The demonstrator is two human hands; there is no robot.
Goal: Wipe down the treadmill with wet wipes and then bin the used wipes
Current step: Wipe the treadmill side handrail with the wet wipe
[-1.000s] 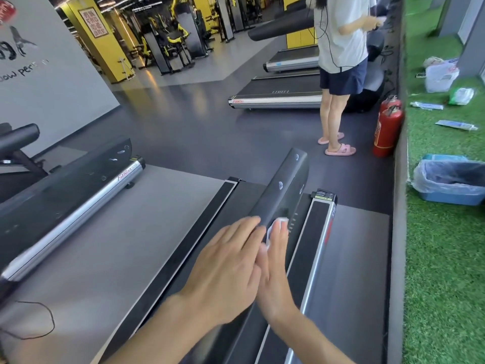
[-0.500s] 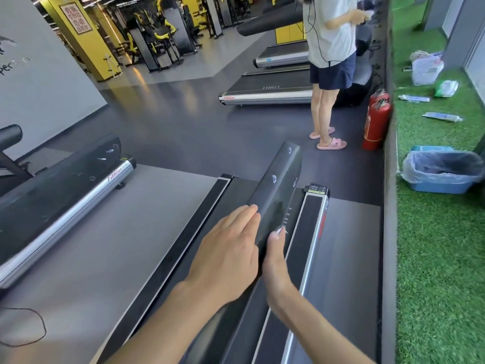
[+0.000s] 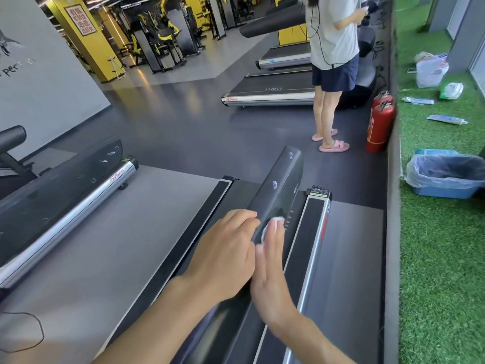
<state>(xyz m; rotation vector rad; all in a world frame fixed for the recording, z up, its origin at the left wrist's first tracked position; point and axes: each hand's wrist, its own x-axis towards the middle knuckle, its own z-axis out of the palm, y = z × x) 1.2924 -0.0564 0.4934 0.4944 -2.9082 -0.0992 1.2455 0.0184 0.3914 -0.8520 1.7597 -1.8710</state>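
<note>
Treadmill [image 3: 313, 227] in foreground, running from bottom edge up toward mid-frame, black foot rail with silver edge on its right side. Black handrail [image 3: 280, 185] slanting up along same line, glossy, a few small marks on its face. Artificial turf [image 3: 441, 258] filling right strip, raised behind a grey kerb. Neighbouring treadmill [image 3: 78, 195] at left, silver side rail with red lettering. Another person [image 3: 333, 48] standing farther back in pale tee, dark shorts, pink slippers, beside more treadmills. Blue bin [image 3: 443, 191] lined with a clear plastic bag, sitting on turf, well apart from hands. Red fire extinguishers [image 3: 379, 127] on dark floor, against kerb. Left hand [image 3: 223, 248] resting on top of handrail, fingers close together, tips bent lightly against the rail. Right hand [image 3: 270, 274] just beside it, touching it along the edge, fingers straight and pressed together, pushing flat on handrail's outer face. Wet wipe [image 3: 273, 224] white, bunched, trapped under right fingertips against handrail, only its upper part showing. Flat wipe pack [image 3: 446, 119] lying on turf farther back.
</note>
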